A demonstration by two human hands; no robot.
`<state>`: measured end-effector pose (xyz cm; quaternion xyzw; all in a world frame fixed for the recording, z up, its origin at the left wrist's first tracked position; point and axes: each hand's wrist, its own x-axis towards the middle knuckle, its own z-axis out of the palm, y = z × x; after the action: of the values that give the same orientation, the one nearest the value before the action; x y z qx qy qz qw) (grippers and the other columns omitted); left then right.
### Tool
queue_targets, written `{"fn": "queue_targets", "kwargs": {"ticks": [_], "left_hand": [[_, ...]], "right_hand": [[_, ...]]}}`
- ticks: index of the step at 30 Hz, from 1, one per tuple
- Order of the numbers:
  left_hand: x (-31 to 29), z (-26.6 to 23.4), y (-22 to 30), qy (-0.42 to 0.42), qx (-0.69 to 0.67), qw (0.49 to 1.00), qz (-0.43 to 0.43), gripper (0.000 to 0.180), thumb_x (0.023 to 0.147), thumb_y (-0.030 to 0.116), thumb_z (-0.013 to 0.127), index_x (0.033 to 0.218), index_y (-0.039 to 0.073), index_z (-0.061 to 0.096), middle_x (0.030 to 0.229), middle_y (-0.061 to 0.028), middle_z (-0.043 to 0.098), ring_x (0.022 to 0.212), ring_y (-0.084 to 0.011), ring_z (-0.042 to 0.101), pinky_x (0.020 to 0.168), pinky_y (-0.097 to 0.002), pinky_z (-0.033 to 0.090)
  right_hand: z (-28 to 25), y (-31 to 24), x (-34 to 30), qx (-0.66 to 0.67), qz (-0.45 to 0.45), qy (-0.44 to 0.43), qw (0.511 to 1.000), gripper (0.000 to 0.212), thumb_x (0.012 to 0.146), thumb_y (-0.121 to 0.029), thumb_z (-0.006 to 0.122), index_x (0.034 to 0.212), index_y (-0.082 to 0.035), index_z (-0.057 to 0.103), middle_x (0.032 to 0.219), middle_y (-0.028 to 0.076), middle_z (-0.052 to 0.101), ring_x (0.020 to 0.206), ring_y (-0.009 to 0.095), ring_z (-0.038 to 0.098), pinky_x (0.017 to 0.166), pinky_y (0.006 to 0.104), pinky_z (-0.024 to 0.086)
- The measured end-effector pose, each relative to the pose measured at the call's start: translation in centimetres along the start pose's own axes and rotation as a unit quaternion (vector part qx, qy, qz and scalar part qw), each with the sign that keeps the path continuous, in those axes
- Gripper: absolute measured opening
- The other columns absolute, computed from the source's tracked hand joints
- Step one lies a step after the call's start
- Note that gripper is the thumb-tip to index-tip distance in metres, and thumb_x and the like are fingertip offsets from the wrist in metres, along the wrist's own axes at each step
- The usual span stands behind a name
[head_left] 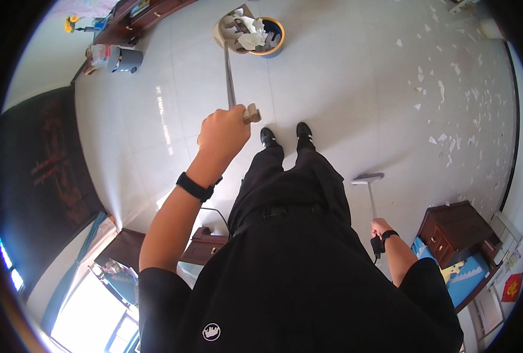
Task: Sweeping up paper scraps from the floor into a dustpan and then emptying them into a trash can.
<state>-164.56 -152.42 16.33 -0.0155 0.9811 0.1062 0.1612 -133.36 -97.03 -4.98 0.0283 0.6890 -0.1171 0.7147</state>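
Observation:
My left hand (221,132) is closed around the handle of a long-handled dustpan (228,76), held out ahead of me. The pan's scoop, beige and full of crumpled white paper and scraps, is right at the rim of a round dark bin (283,36) with a yellow edge. Grey and white rubbish shows inside the bin. Low at my right side, my right hand (380,227) grips the handle of a broom (368,178). Its grey bristle head is down by the pale floor, beyond the hand.
White paper scraps (441,89) are strewn across the floor at the right. A grey bin (125,59) stands far left beside a dark wooden cabinet. A brown bedside cabinet (458,232) stands close on the right by a bed. My shoes (303,134) are on the tiles.

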Motion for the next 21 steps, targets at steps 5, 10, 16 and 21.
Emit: {"fn": "queue_targets", "kwargs": {"ticks": [5,10,16,21], "left_hand": [[-0.2,0.4,2.2,-0.065,0.057,0.996,0.018,0.012,0.080,0.013,0.056,0.083,0.004,0.062,0.071,-0.0175,0.064,0.069,-0.0341,0.065,0.063,-0.0435,0.052],[-0.5,4.3,2.4,-0.078,0.053,0.992,0.077,0.011,0.080,0.013,0.056,0.081,0.004,0.061,0.069,-0.0179,0.063,0.066,-0.0354,0.064,0.061,-0.0452,0.051],[0.0,3.5,3.4,-0.052,0.091,0.993,0.054,0.012,0.081,0.010,0.054,0.085,0.003,0.063,0.074,-0.0156,0.065,0.071,-0.0318,0.066,0.063,-0.0408,0.053],[2.0,3.8,5.0,-0.046,0.075,0.993,0.079,0.013,0.082,0.012,0.054,0.085,0.003,0.062,0.073,-0.0166,0.065,0.070,-0.0338,0.066,0.063,-0.0428,0.053]], "right_hand": [[-1.1,-1.4,1.9,0.000,0.042,-0.061,0.997,0.025,0.075,-0.005,0.049,0.051,-0.008,0.046,0.049,0.003,0.048,0.042,0.016,0.044,0.040,0.0329,0.032],[3.5,3.0,6.4,0.042,0.022,0.075,0.996,0.018,0.072,-0.010,0.055,0.062,0.002,0.065,0.066,0.017,0.066,0.058,0.028,0.064,0.054,0.0383,0.049],[0.8,-0.4,4.3,0.407,0.187,0.100,0.888,0.016,0.070,-0.004,0.052,0.060,0.001,0.064,0.060,0.015,0.063,0.050,0.026,0.060,0.046,0.0376,0.045],[1.0,5.2,4.1,0.167,0.009,0.036,0.985,0.009,0.061,-0.006,0.060,0.053,-0.002,0.063,0.054,0.011,0.059,0.048,0.023,0.059,0.044,0.0363,0.043]]}}
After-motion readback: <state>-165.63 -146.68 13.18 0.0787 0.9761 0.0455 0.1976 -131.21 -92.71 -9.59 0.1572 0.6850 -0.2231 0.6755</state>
